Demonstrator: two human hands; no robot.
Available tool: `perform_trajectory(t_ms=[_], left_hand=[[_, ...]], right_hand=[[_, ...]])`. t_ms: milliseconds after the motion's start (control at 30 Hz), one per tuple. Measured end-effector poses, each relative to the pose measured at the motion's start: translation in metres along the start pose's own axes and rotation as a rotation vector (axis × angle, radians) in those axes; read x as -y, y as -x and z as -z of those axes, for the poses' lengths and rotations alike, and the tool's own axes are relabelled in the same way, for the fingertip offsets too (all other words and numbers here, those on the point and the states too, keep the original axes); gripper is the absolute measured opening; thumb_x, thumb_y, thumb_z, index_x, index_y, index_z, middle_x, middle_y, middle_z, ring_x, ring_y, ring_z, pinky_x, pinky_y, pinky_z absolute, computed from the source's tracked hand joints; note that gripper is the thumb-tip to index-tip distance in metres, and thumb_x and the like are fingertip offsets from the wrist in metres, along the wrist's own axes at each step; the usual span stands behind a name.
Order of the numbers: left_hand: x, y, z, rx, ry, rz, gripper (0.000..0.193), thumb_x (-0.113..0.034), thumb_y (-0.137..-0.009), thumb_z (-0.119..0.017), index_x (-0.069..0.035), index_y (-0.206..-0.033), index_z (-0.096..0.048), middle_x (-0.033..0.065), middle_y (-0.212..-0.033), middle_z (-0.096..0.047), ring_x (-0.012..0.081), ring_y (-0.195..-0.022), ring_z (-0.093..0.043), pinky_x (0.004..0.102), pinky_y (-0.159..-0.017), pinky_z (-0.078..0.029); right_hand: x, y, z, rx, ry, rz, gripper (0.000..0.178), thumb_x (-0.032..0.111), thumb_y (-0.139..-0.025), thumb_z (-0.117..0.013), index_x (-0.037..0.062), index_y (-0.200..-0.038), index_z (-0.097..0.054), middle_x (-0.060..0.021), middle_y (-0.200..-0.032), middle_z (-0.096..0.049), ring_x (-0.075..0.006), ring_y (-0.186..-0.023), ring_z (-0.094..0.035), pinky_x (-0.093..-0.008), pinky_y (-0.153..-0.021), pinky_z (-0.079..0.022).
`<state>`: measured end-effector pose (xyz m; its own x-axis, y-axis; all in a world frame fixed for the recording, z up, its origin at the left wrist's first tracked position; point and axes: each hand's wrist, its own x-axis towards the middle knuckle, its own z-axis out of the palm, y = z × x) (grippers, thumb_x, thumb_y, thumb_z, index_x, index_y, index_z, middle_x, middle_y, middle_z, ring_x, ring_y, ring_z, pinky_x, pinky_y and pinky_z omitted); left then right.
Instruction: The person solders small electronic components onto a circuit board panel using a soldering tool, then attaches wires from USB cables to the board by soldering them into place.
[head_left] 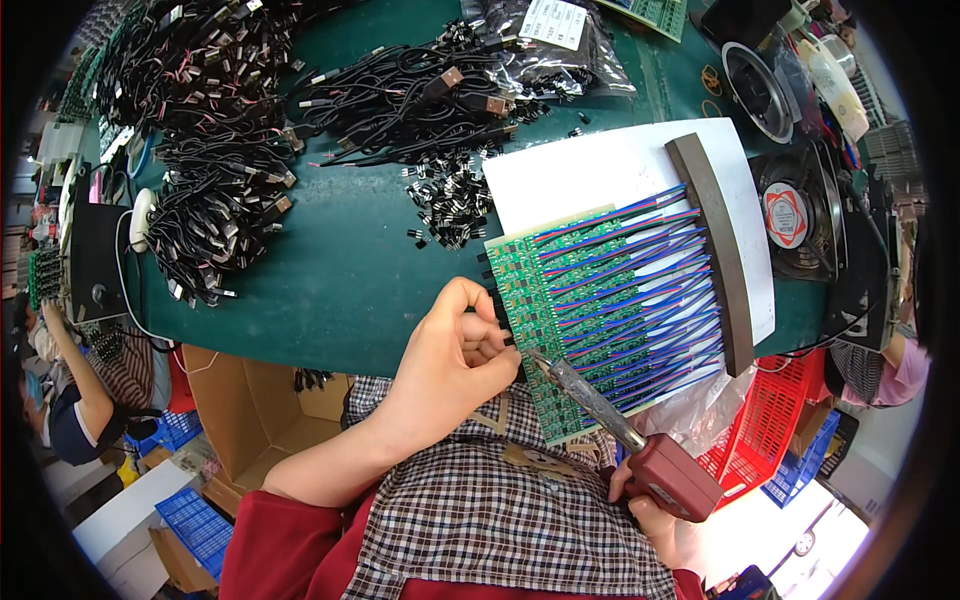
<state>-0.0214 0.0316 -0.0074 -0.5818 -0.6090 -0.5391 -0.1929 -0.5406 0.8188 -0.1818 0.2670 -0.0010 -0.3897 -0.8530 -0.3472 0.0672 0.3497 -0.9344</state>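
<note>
A green circuit board panel lies tilted at the front of the table, with rows of blue, red and black wires running off to the right. My left hand is at its left edge, thumb and fingers pinched on a small black connector. Similar black parts line the edge above. My right hand grips a dark red soldering gun, partly hidden behind its body. The gun's metal barrel slants up to the left, and its tip is at the panel close to my left fingertips.
A dark bar lies across the wire ends on a white sheet. Loose black connectors and heaps of black cables cover the table beyond. A speaker and metal dish are at right. Other people sit at both sides.
</note>
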Motion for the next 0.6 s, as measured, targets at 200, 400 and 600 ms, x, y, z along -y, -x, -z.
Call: perform_trajectory(t_ms=[200, 400, 600], left_hand=[[0.001, 0.001, 0.001, 0.002, -0.010, -0.011, 0.032, 0.010, -0.077, -0.057, -0.008, -0.093, -0.035, 0.0009, -0.077, -0.056, 0.0063, -0.075, -0.056, 0.0212, -0.067, -0.045], [0.000, 0.001, 0.000, -0.001, -0.010, -0.016, 0.032, 0.010, -0.077, -0.057, -0.008, -0.092, -0.035, 0.0006, -0.078, -0.056, 0.0060, -0.076, -0.055, 0.0208, -0.067, -0.045], [0.002, 0.000, 0.000, 0.001, -0.010, -0.020, 0.032, 0.009, -0.078, -0.057, -0.008, -0.092, -0.035, -0.0003, -0.078, -0.056, 0.0049, -0.075, -0.054, 0.0203, -0.067, -0.045]], right_hand=[[-0.006, 0.001, 0.009, 0.141, 0.017, -0.012, 0.046, 0.038, -0.073, -0.070, -0.0025, -0.091, -0.056, -0.0060, -0.067, -0.058, -0.0157, -0.058, -0.055, -0.0256, -0.056, -0.044], [-0.010, 0.010, 0.008, 0.130, -0.004, -0.014, 0.041, 0.033, -0.080, -0.066, -0.0023, -0.096, -0.052, -0.0090, -0.073, -0.051, -0.0198, -0.062, -0.052, -0.0309, -0.057, -0.045], [0.000, 0.006, 0.003, 0.055, -0.026, -0.026, 0.047, 0.033, -0.072, -0.072, -0.0051, -0.095, -0.055, -0.0074, -0.071, -0.057, -0.0172, -0.059, -0.056, -0.0270, -0.056, -0.045]])
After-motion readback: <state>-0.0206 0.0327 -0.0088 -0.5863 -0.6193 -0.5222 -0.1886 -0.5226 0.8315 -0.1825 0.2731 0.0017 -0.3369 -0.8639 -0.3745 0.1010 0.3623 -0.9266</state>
